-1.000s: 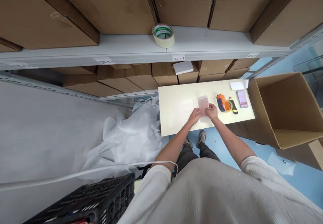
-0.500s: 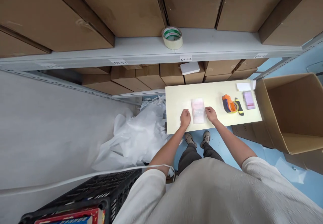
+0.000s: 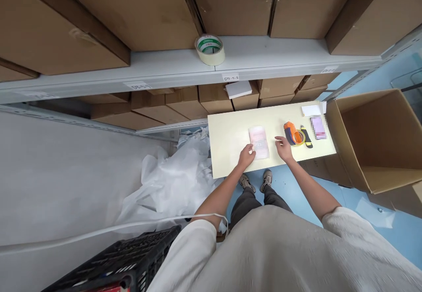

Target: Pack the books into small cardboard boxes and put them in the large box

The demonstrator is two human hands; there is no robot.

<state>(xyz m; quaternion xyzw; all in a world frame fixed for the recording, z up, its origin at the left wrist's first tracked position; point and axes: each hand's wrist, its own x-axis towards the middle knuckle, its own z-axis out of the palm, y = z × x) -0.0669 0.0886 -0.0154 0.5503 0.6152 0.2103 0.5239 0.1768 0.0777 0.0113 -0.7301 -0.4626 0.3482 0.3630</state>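
A flat pale pink packet point(image 3: 260, 143), seemingly in clear or whitish wrap, lies on the cream tabletop point(image 3: 227, 134). My left hand point(image 3: 246, 156) is at its lower left edge, fingertips touching it, fingers slightly bent and not wrapped round it. To the right of the packet my right hand point(image 3: 283, 149) hovers over the table, fingers loosely apart and holding nothing. Just beyond that hand sits an orange tape dispenser point(image 3: 294, 134) with a yellowish roll. A black and yellow box cutter point(image 3: 306, 137) lies against it.
A purple phone-like item point(image 3: 318, 127) and white papers point(image 3: 311, 110) lie at the table's right end. Beside it stands an open carton point(image 3: 349, 151). Boxed shelves rise behind, with a tape roll point(image 3: 210, 49). White wrapping sheets point(image 3: 178, 178) and a black crate point(image 3: 132, 257) are leftward.
My left hand has moved in to the packet's edge. My right hand has shifted right, away from the packet, and its fingers have loosened. The view has turned slightly.
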